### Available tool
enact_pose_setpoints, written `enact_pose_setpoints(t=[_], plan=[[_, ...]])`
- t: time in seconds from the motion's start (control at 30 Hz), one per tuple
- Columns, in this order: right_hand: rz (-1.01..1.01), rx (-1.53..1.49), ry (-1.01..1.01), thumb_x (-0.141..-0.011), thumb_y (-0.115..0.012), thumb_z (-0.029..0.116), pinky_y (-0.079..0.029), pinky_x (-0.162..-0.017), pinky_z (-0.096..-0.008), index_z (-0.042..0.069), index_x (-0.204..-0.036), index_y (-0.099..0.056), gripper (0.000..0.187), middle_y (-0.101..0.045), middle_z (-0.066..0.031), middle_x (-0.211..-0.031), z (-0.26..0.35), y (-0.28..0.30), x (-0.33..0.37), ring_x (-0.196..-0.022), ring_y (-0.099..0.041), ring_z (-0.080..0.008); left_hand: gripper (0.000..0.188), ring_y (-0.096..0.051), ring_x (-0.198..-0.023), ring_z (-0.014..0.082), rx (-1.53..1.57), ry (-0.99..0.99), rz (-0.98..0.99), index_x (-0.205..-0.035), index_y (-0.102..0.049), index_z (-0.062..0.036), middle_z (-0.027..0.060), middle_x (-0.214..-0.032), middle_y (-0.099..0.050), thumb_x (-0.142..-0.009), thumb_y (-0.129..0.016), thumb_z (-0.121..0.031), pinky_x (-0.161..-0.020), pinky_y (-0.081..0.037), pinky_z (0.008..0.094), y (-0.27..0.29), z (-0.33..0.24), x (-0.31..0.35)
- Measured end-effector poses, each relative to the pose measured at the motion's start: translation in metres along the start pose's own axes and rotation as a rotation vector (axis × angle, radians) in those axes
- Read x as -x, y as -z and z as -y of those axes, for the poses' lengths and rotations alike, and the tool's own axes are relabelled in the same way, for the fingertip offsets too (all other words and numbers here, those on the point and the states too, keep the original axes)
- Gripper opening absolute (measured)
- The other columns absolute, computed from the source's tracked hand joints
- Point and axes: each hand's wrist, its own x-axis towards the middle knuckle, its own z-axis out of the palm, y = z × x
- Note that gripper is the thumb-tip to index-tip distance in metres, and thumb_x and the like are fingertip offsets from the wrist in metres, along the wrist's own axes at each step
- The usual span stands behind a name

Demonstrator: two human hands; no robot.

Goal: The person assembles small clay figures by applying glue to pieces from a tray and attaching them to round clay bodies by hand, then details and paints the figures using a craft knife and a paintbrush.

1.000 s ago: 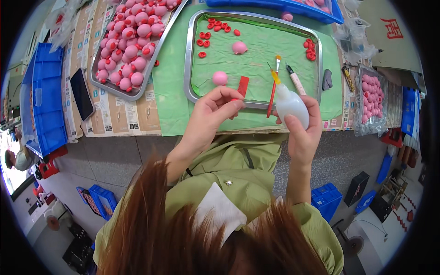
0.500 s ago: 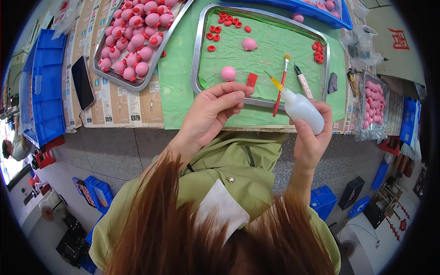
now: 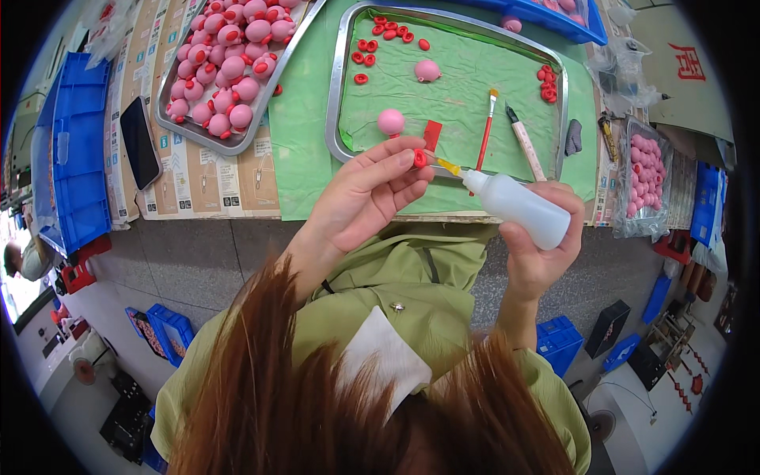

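Between the thumb and fingertips of my left hand (image 3: 372, 186) is a small red ring-shaped piece (image 3: 419, 158). My right hand (image 3: 546, 237) grips a translucent white squeeze bottle (image 3: 522, 207) by its body, tilted to the left. Its yellow needle tip (image 3: 448, 166) reaches to the red piece; whether it touches I cannot tell. Just beyond my left hand, a plain pink ball (image 3: 390, 122) and a flat red strip (image 3: 432, 134) lie in a green-lined metal tray (image 3: 336, 103). Farther in sits another pink ball (image 3: 426, 70) with small bumps.
Several red rings (image 3: 370, 59) lie at the tray's far left, more (image 3: 548, 83) at its right. A paintbrush (image 3: 487, 131) and a pen-like tool (image 3: 524, 142) lean over the near rim. Pink balls with red parts fill a second tray (image 3: 241, 142); a phone (image 3: 141, 142) lies left.
My left hand has turned so that the red piece shows. The bottle has swung flatter, and its needle tip has come down and left to that piece.
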Motion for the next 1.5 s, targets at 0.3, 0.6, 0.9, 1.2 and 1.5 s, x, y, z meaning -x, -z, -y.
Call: enact_pose_setpoints(t=[0.3, 0.6, 0.9, 1.2, 1.5], plan=[[0.015, 0.1, 0.023, -0.061, -0.078, 0.008, -0.043, -0.072, -0.0273, 0.003, -0.092, -0.05, 0.042, -0.054, -0.0073, -0.089, -0.003, -0.002, 0.001, -0.081, -0.051, -0.0162, 0.024, -0.058, -0.085, 0.0135, -0.001, 0.012, -0.011, -0.107, -0.051, 0.0005, 0.0067, -0.095, -0.058, -0.086, -0.052, -0.009, -0.076, -0.049, 0.0242, 0.003, 0.002, -0.001], [0.028, 0.156, 0.046, -0.061, -0.078, 0.009, -0.043, -0.071, -0.0271, 0.004, -0.091, -0.051, 0.041, -0.055, -0.0069, -0.087, -0.003, -0.004, -0.001, -0.079, -0.051, -0.0159, 0.023, -0.058, -0.086, 0.0132, -0.019, -0.001, -0.009, -0.107, -0.051, 0.0007, 0.007, -0.096, -0.057, -0.086, -0.052, -0.009, -0.077, -0.048, 0.0242, 0.004, 0.001, -0.001], [0.057, 0.142, 0.017, -0.061, -0.078, 0.007, -0.043, -0.069, -0.027, 0.003, -0.09, -0.051, 0.04, -0.055, -0.0072, -0.086, -0.001, -0.002, 0.001, -0.078, -0.051, -0.0155, 0.023, -0.057, -0.087, 0.0138, -0.062, -0.061, -0.034, -0.107, -0.051, 0.0012, 0.0086, -0.099, -0.057, -0.086, -0.052, -0.008, -0.078, -0.048, 0.0242, 0.005, 0.002, 0.0], [-0.021, 0.067, -0.034, -0.065, -0.074, 0.006, -0.043, -0.071, -0.0262, 0.002, -0.091, -0.049, 0.036, -0.052, -0.0062, -0.086, -0.002, 0.002, 0.0, -0.082, -0.052, -0.0152, 0.023, -0.057, -0.087, 0.014, -0.039, -0.023, -0.014, -0.107, -0.051, 0.0005, 0.0086, -0.099, -0.057, -0.086, -0.052, -0.008, -0.077, -0.048, 0.0246, 0.007, 0.002, -0.004], [-0.461, 0.056, -0.109, -0.072, -0.066, 0.001, -0.042, -0.076, -0.0256, -0.003, -0.106, -0.037, 0.045, -0.051, -0.0124, -0.099, -0.076, 0.078, -0.085, -0.087, -0.053, -0.0164, 0.028, -0.057, -0.088, 0.0131, -0.036, -0.112, -0.039, -0.114, -0.049, -0.0022, 0.0074, -0.101, -0.057, -0.086, -0.051, -0.006, -0.077, -0.049, 0.0234, 0.021, -0.008, 0.004]])
